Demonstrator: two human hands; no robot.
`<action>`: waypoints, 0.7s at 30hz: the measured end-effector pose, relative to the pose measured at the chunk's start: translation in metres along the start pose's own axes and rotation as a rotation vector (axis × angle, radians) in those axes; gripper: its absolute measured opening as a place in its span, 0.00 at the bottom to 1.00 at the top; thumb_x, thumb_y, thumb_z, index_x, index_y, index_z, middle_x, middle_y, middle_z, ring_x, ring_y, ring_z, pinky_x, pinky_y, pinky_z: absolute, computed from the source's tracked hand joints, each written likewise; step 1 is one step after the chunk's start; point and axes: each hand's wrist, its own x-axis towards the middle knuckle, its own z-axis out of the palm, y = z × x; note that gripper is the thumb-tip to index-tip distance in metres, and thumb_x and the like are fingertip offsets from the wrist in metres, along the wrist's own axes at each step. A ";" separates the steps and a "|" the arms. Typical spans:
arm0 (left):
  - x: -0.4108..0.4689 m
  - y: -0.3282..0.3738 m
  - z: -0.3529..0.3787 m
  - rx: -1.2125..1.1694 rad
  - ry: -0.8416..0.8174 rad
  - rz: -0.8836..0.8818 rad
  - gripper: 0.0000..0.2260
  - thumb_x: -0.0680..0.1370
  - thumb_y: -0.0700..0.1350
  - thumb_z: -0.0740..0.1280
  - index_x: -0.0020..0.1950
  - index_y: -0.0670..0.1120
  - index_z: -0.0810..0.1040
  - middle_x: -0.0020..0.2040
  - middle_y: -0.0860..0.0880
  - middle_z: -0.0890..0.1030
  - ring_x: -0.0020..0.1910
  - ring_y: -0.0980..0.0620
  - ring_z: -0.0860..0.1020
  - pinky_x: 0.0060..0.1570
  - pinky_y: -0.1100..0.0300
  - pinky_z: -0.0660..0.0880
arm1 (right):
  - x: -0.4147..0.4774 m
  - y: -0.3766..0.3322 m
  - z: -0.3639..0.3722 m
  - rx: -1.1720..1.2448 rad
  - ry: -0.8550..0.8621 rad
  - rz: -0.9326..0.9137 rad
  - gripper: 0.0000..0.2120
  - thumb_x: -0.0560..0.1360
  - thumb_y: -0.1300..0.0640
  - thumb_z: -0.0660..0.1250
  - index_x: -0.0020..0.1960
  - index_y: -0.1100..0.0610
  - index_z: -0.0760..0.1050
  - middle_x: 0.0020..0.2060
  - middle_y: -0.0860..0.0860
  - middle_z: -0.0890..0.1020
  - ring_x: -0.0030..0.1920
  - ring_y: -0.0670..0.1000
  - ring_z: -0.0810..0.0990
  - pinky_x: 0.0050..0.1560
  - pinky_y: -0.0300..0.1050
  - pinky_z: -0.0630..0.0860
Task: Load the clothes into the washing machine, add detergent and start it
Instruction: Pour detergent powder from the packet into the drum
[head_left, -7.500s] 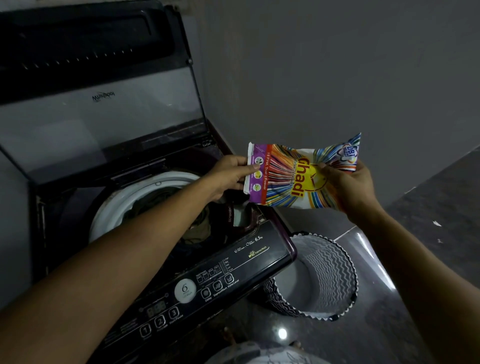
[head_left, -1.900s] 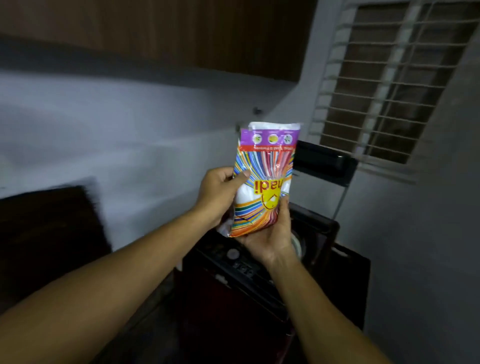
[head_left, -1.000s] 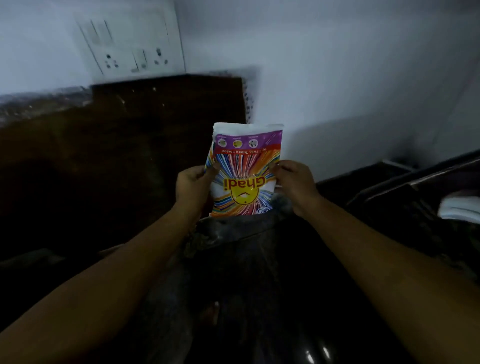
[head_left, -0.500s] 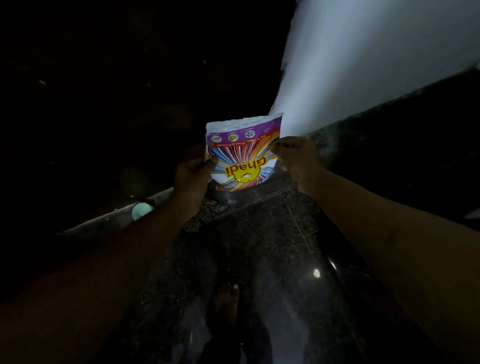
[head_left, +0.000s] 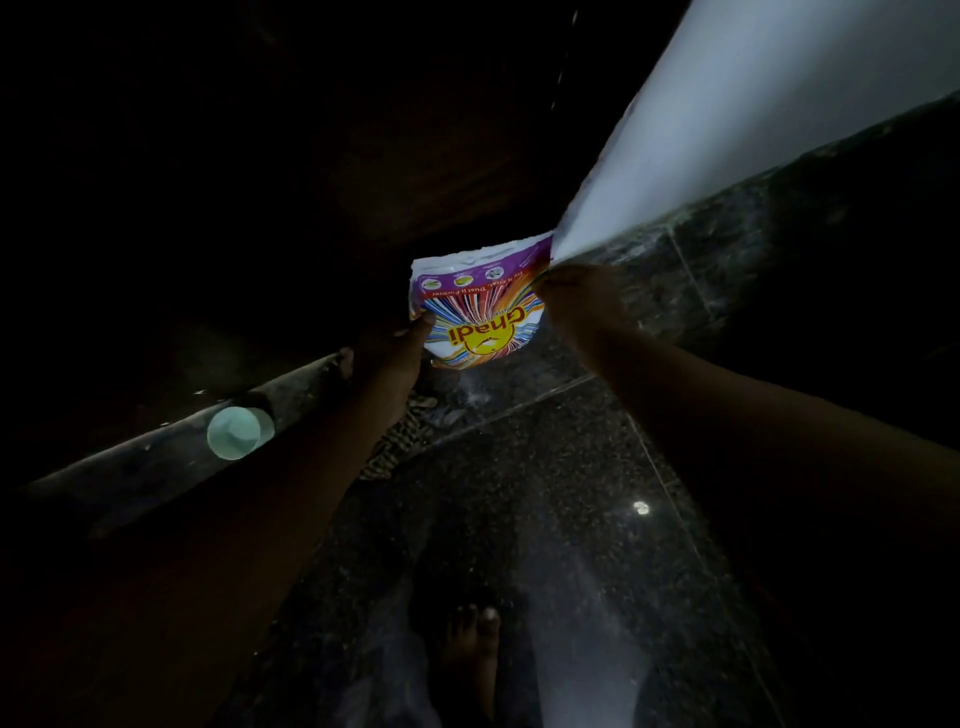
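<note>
A colourful striped detergent packet (head_left: 480, 312) with yellow lettering is held upside down out in front of me, over a dark corner of the floor. My left hand (head_left: 395, 348) pinches its left edge. My right hand (head_left: 576, 301) grips its right edge near the top corner. The washing machine and the clothes are out of view.
A pale green cup (head_left: 235, 432) stands on a dark ledge at the left. A patterned cloth (head_left: 400, 441) lies on the dark speckled floor (head_left: 545, 519) below the packet. A white wall (head_left: 753, 104) rises at the upper right. My bare foot (head_left: 470, 654) shows at the bottom.
I have turned away from the washing machine to a dark floor corner. The packet, still in both hands, has sunk lower and further from me over the last half second.
</note>
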 end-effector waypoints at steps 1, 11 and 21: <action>0.010 -0.002 0.001 0.096 0.034 0.010 0.14 0.81 0.44 0.66 0.65 0.40 0.76 0.60 0.43 0.79 0.57 0.45 0.77 0.58 0.49 0.75 | 0.005 0.000 0.003 0.008 -0.016 0.021 0.07 0.74 0.56 0.67 0.42 0.57 0.83 0.46 0.62 0.85 0.48 0.61 0.84 0.54 0.58 0.81; 0.002 0.022 -0.008 0.024 -0.039 -0.027 0.08 0.82 0.40 0.63 0.60 0.48 0.76 0.62 0.49 0.78 0.58 0.55 0.75 0.59 0.56 0.71 | -0.005 -0.018 -0.001 0.178 -0.109 0.010 0.25 0.71 0.69 0.60 0.59 0.46 0.77 0.58 0.54 0.84 0.54 0.55 0.82 0.50 0.49 0.80; -0.127 0.076 0.010 -0.007 -0.056 0.022 0.13 0.80 0.37 0.66 0.65 0.39 0.75 0.65 0.38 0.78 0.65 0.40 0.76 0.62 0.48 0.73 | -0.129 -0.024 -0.081 -0.053 -0.198 -0.164 0.11 0.75 0.60 0.66 0.56 0.55 0.79 0.51 0.56 0.84 0.47 0.51 0.83 0.41 0.37 0.77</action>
